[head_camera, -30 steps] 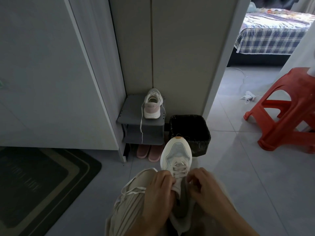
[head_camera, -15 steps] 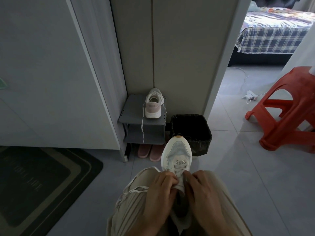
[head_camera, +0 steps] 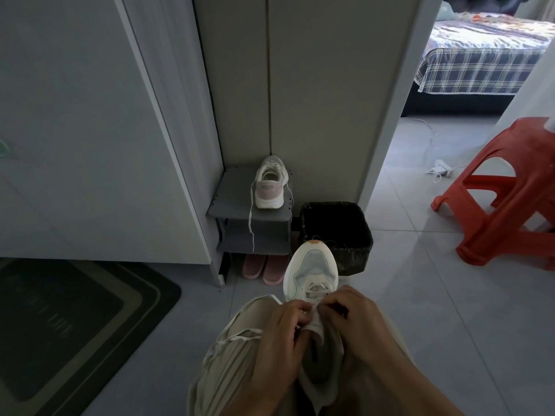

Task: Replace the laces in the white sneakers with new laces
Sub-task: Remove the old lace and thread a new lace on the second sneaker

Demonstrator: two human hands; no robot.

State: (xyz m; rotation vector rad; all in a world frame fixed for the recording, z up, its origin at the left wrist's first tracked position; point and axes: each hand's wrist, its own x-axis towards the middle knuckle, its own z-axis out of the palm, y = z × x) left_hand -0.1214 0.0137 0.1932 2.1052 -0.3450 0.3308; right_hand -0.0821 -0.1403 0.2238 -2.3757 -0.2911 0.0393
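The white sneaker (head_camera: 312, 265) lies on the person's lap, toe pointing away toward the black bin (head_camera: 339, 232). The left hand (head_camera: 282, 340) and the right hand (head_camera: 357, 322) meet over its tongue, each grip pinching the white lace (head_camera: 243, 333), whose free length trails across the left thigh. The second white sneaker (head_camera: 270, 184) stands heel-out on top of the grey shoe rack (head_camera: 231, 202), a loose lace (head_camera: 250, 223) hanging over the front edge, with pink slippers (head_camera: 262, 268) on the floor below.
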